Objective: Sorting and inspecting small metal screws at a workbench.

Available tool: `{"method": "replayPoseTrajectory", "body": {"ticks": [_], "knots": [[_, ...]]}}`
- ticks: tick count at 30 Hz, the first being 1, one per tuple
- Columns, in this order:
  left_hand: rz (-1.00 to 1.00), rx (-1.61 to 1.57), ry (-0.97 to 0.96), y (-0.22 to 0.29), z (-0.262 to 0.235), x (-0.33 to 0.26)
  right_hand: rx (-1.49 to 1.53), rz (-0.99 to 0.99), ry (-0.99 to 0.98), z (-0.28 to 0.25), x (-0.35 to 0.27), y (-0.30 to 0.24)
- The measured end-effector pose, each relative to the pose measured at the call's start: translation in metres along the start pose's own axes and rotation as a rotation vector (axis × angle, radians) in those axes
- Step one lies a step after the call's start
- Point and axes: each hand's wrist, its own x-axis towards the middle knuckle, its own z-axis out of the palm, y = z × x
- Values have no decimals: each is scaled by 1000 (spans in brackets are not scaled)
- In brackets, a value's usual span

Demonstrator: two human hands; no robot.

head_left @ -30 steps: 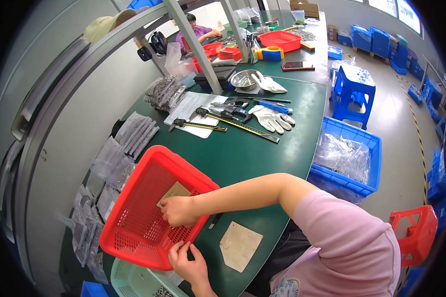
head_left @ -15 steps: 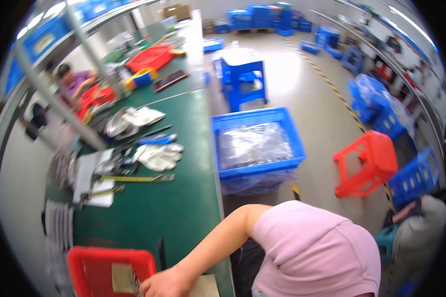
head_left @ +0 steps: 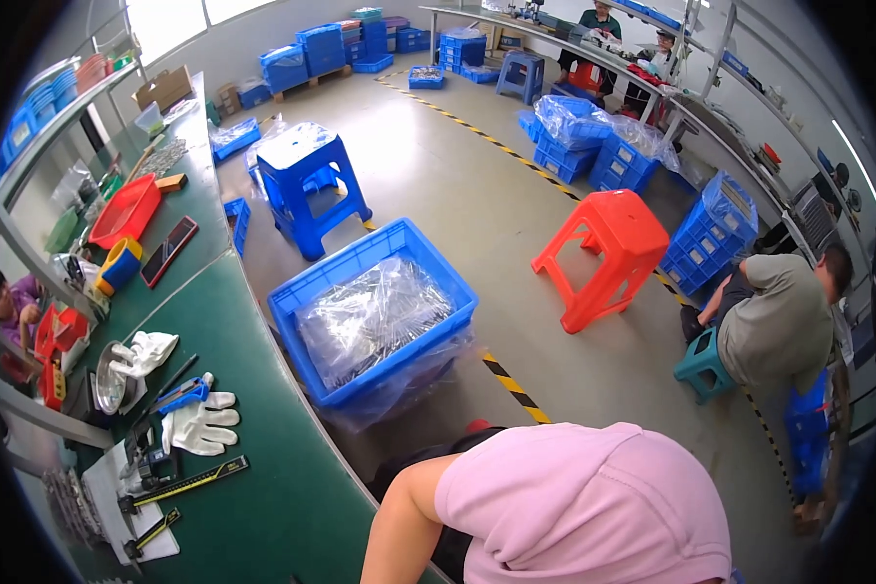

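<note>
My bent right arm [head_left: 404,526] in a pink sleeve [head_left: 565,496] comes down beside the front edge of the green workbench [head_left: 282,487]. Its hand lies below the picture, so I cannot see what it touches. My left hand is out of sight too. On the bench, left of the arm, lie a white glove [head_left: 202,426], a blue utility knife [head_left: 183,394] and a black-and-yellow caliper [head_left: 190,484]. A smaller caliper [head_left: 154,533] rests on white paper [head_left: 112,506]. Farther back, a second white glove [head_left: 146,352] hangs over a metal bowl [head_left: 110,382].
Beside the bench, a blue crate [head_left: 292,316] holds bagged metal parts. A blue stool [head_left: 307,175] and a red stool [head_left: 608,253] stand on the floor. At right a person [head_left: 779,311] sits on a teal stool [head_left: 703,365]; another person [head_left: 18,310] works across the bench.
The view has swung right, so the bench things sit farther left. My right hand, at a red tray before, has passed out of the picture along with that tray.
</note>
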Motion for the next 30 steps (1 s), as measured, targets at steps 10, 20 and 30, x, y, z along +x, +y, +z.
{"method": "replayPoseTrajectory", "body": {"ticks": [10, 20, 30], "knots": [[215, -223, 382, -1, -17, 0, 103, 38, 32, -10, -6, -20], [189, -491, 212, 8, 6, -17, 12, 81, -217, -43, 13, -32], [55, -468, 101, 8, 9, -18, 74, 75, -363, -54, 8, -30]]}}
